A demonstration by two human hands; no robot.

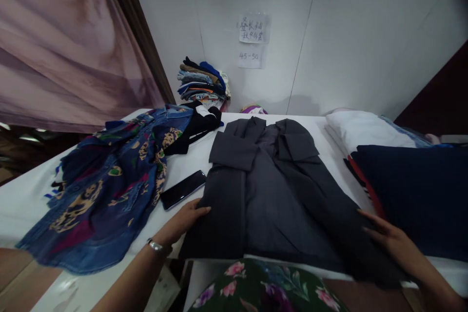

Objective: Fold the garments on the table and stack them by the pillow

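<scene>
Right now, a dark grey jacket [281, 200] lies in the middle of the white table [188, 163], collar end toward the wall [285, 9], its front parted over a smoother lining and its sleeves doubled over near the top. The left hand [192, 213], with a silvery bracelet [155, 245] at the wrist, is partly closed at the jacket's left edge, thumb on the cloth; the other fingers are mostly hidden, so I can't tell if they pinch it. The right hand [389, 241] touches the opposite edge, loosely spread with fingers reaching over the fabric; how firmly it grips, I can't tell. Between the jacket and a patterned denim shirt [117, 190] lies a black phone [183, 190], near the left hand. A black garment [195, 129] sits behind the shirt. Beyond the right hand is a folded navy garment [417, 195], with a white one [365, 129] behind it. A stack of folded clothes [202, 83] stands near the wall, left of two handwritten papers [255, 29].
</scene>
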